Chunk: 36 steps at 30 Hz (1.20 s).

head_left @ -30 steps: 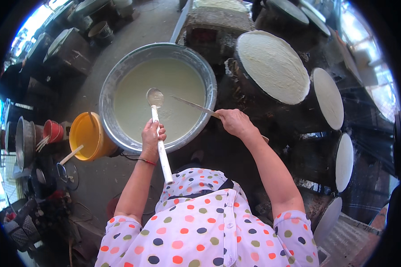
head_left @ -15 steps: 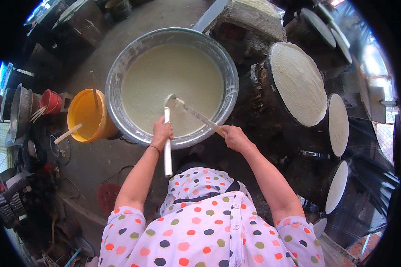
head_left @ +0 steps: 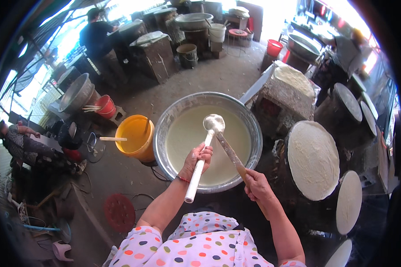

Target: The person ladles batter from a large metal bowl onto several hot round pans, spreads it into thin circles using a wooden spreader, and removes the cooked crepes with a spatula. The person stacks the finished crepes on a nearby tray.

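The left hand (head_left: 199, 158) has its fingers closed around the white handle of the ladle (head_left: 214, 123). The right hand (head_left: 258, 186) has its fingers wrapped around the wooden grip of the flat scraper (head_left: 229, 151). The ladle bowl is positioned above the metal basin (head_left: 159, 142) and carries pale, wet material; the scraper tip lies at the bowl's lower edge, contact uncertain.

Progress, by judgement: several pale rounds, including the large round (head_left: 314, 160) and the smaller round (head_left: 348, 202), appear already spread at the right. The ladle load is not yet emptied, and ample pale liquid (head_left: 182, 133) remains in the basin.

Markings: no brand, label or writing is legible on the ladle, scraper, basin or yellow bucket (head_left: 146, 149).
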Tool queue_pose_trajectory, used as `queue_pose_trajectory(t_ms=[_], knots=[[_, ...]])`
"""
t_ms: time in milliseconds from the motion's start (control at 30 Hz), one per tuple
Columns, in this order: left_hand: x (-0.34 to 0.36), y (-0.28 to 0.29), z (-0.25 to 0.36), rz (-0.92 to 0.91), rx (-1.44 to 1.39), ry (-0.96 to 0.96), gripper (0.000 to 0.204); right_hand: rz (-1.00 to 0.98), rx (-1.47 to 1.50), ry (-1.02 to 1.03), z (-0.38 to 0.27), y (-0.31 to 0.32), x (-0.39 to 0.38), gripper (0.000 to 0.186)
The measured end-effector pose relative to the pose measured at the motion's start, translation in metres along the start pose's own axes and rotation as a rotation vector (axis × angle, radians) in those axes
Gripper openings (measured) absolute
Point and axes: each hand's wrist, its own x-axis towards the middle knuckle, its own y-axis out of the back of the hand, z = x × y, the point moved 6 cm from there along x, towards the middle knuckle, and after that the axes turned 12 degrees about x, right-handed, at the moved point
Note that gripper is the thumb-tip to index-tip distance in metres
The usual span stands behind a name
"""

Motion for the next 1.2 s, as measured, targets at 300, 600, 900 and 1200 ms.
queue_pose_trajectory(t_ms=[300,600,900,1200], knots=[[-0.060,-0.186,0.041,-0.515,0.602,-0.277,0.020,-0.054,0.178,0.528,-0.122,-0.022,-0.016,0.033],[-0.060,-0.169,0.032,-0.461,0.273,-0.105,0.015,0.462,-0.364,1.119,-0.112,0.011,-0.003,0.033],[-0.012,-0.169,-0.103,-0.323,0.016,0.454,0.020,1.151,-0.701,1.122,-0.011,0.105,-0.086,0.045],[-0.077,-0.186,-0.307,-0.180,0.032,1.230,0.023,1.881,-0.566,0.693,0.154,0.057,-0.297,0.048]])
